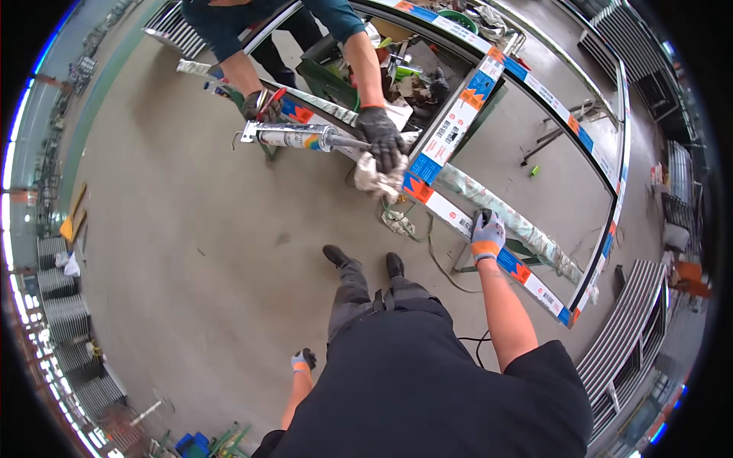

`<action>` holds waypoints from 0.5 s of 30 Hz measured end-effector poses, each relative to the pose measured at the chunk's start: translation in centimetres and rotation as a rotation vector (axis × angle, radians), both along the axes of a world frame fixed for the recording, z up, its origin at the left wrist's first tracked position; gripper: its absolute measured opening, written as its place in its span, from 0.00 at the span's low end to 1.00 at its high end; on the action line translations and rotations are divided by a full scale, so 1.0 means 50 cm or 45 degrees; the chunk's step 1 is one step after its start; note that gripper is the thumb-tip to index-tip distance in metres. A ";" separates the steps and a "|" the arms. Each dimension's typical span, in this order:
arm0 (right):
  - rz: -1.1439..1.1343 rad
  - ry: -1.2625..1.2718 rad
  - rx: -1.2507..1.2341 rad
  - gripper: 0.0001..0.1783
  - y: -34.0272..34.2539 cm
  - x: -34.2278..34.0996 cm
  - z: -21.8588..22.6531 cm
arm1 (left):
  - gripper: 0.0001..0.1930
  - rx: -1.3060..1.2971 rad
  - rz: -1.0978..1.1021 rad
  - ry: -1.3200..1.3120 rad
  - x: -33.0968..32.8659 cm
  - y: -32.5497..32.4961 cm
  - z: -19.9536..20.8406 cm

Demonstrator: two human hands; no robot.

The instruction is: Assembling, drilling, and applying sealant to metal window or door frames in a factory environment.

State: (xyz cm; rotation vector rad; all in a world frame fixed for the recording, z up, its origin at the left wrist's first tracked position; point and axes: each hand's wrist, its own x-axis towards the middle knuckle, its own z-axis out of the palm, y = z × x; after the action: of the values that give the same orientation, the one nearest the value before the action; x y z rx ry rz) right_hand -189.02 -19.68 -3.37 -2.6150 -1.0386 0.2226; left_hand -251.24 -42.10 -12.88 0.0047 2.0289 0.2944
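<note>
- Your right hand [487, 233], in a grey glove with an orange cuff, rests on the near rail of the metal frame [450, 210], right of centre; its dark-coated fingers bend over the rail, but you cannot tell how firmly they grip.
- Your left hand [301, 360], gloved alike, hangs beside your body at lower centre-left, well apart from the frame; its fingers look curled, though whether they are fully closed cannot be told.
- That frame spans the upper centre to the right of the picture, its rails covered in blue, orange and white protective film.
- Under it, a cloth-wrapped support bar [500, 204] slants down to the right, passing just above your right hand.
- At upper centre-left, a co-worker's black-gloved hand [263, 107] holds a caulking gun [294, 138] by its red-handled end.
- Their other black-gloved hand [382, 136] is by the nozzle, with a whitish rag [379, 180] bunched beneath it.
- Near your feet, a thin cord [437, 259] curves over the floor; slatted metal panels [622, 343] stand at lower right.
</note>
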 end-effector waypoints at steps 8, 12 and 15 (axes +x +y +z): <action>-0.114 -0.428 -0.045 0.18 0.050 -0.048 -0.055 | 0.08 0.415 -0.097 -0.107 -0.199 0.536 -0.083; -0.179 -0.411 -0.114 0.16 0.073 -0.029 -0.060 | 0.09 0.559 -0.250 -0.276 -0.185 0.770 -0.060; -0.337 -0.135 -0.294 0.23 0.119 -0.042 -0.030 | 0.10 0.543 -0.351 -0.249 -0.170 0.880 -0.055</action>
State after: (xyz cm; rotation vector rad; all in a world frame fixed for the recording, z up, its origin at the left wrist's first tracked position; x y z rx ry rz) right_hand -191.11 -13.75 -4.89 -2.9666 -0.7231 0.1505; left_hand -259.72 1.90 -15.65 0.4976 1.7138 0.5245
